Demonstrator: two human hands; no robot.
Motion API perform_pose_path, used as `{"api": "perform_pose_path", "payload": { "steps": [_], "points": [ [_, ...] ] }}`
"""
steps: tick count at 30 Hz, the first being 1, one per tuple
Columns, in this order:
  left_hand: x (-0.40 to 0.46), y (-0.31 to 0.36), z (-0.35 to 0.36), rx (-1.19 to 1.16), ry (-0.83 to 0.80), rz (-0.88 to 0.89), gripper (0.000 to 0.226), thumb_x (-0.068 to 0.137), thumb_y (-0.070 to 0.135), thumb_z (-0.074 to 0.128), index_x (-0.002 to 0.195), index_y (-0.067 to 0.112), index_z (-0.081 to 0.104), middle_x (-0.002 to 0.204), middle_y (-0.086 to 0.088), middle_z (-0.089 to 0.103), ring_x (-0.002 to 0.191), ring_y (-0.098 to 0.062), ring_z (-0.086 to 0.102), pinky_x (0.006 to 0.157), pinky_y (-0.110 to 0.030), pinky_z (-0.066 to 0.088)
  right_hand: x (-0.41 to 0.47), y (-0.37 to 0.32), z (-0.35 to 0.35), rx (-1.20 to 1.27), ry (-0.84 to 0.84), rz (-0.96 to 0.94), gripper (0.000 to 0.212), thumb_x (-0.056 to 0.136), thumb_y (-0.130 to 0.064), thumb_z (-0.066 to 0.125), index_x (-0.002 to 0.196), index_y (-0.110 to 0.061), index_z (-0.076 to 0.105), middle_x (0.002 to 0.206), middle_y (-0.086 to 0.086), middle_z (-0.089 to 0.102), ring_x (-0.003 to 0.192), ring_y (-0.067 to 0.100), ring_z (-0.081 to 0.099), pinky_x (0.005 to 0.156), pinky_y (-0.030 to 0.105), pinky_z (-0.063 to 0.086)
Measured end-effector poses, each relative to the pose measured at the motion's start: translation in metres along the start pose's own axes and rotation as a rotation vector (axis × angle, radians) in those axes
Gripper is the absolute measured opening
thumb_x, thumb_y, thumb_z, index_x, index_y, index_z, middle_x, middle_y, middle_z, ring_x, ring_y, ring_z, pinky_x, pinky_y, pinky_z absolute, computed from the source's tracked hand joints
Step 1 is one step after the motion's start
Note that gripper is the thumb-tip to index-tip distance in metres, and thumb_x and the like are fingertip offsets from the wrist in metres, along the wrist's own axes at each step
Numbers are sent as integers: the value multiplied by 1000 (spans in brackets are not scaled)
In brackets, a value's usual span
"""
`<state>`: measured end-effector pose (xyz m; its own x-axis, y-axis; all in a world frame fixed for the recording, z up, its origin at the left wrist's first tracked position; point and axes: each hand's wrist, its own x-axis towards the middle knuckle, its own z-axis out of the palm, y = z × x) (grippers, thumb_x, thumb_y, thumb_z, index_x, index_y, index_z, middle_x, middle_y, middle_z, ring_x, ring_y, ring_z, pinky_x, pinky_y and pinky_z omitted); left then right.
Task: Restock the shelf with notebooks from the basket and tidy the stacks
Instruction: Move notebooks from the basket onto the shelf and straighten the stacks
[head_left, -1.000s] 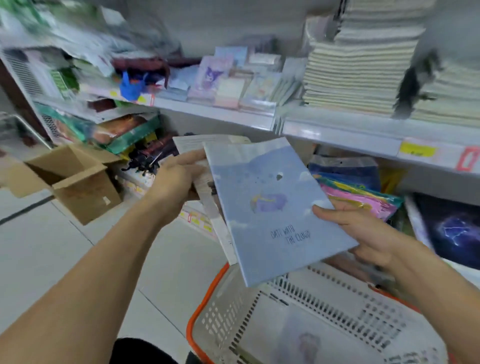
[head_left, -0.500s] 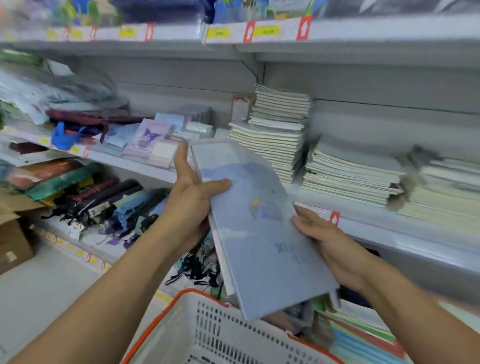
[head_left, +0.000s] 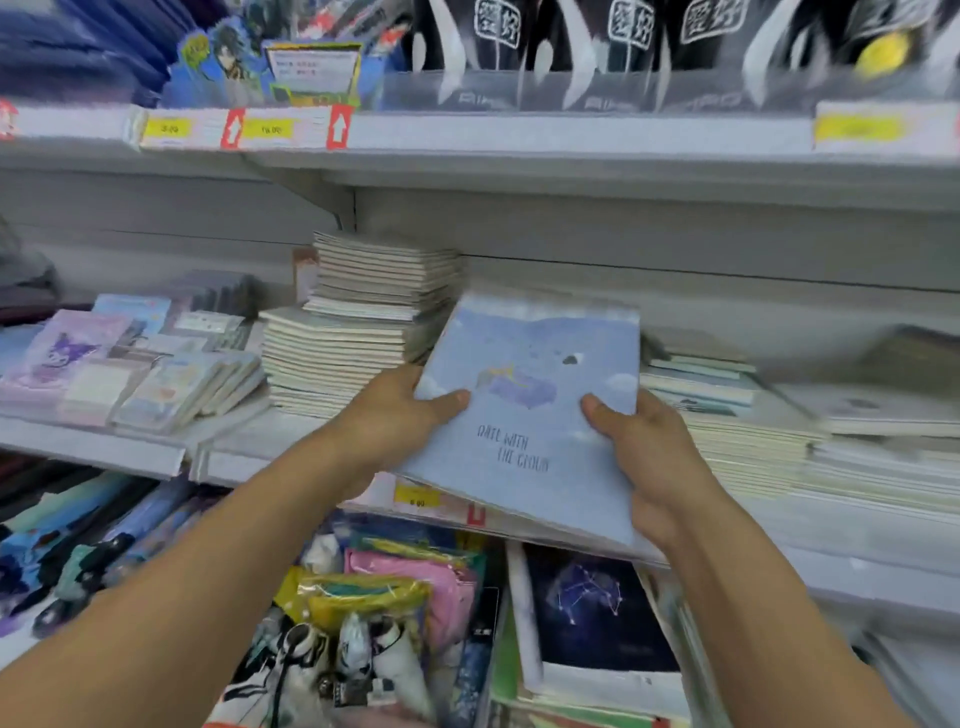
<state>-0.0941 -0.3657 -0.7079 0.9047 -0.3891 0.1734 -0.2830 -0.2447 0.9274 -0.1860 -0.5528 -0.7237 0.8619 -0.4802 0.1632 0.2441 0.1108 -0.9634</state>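
A pale blue notebook (head_left: 535, 415) with a cloud drawing and dark lettering, the top of a thin bundle, is held flat in front of the middle shelf (head_left: 171, 457). My left hand (head_left: 400, 415) grips its left edge with the thumb on the cover. My right hand (head_left: 644, 457) grips its right edge, thumb also on the cover. A tall stack of cream notebooks (head_left: 358, 332) stands on the shelf just left of it. Lower notebook stacks (head_left: 753, 426) lie to the right. The basket is out of view.
Small pastel notepads (head_left: 104, 364) fill the shelf's left part. The upper shelf (head_left: 571, 135) carries price tags and dark packaged goods. Below hang pink and yellow pouches (head_left: 395, 587), a dark constellation notebook (head_left: 597, 613) and pens at the lower left.
Both hands have lifted the blue notebook up and forward to the middle shelf and turned it flatter. My view has risen, so the basket has dropped out of sight.
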Motion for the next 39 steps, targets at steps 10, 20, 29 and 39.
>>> {"api": "perform_pose_path", "payload": {
  "steps": [10,20,29,39],
  "points": [
    [35,26,18,-438,155,-256,6,91,3,62,89,6,57,85,-12,63,63,-21,63,39,-19,49,17,-22,-20,151,-162,-14,22,71,8,73,80,-7,60,75,7,76,75,19,74,72,32,56],
    [41,0,32,-637,96,-120,37,77,-18,67,112,-6,63,105,-14,73,97,-24,71,95,-32,53,53,8,-21,-134,28,-163,37,68,3,84,91,-18,66,88,-16,71,74,-9,68,68,8,51],
    [74,-22,51,-664,394,-191,22,81,3,76,99,-6,66,86,-16,70,66,-17,69,51,-16,55,80,34,-13,-296,353,-322,45,82,-5,78,125,1,64,115,12,68,59,28,70,52,24,58],
    [95,-23,45,-271,425,-199,27,80,25,80,74,6,62,65,-9,64,48,-21,57,50,-28,58,90,44,-4,-868,518,-382,22,92,-37,67,87,-15,67,83,7,68,73,30,66,60,31,47]
  ]
}}
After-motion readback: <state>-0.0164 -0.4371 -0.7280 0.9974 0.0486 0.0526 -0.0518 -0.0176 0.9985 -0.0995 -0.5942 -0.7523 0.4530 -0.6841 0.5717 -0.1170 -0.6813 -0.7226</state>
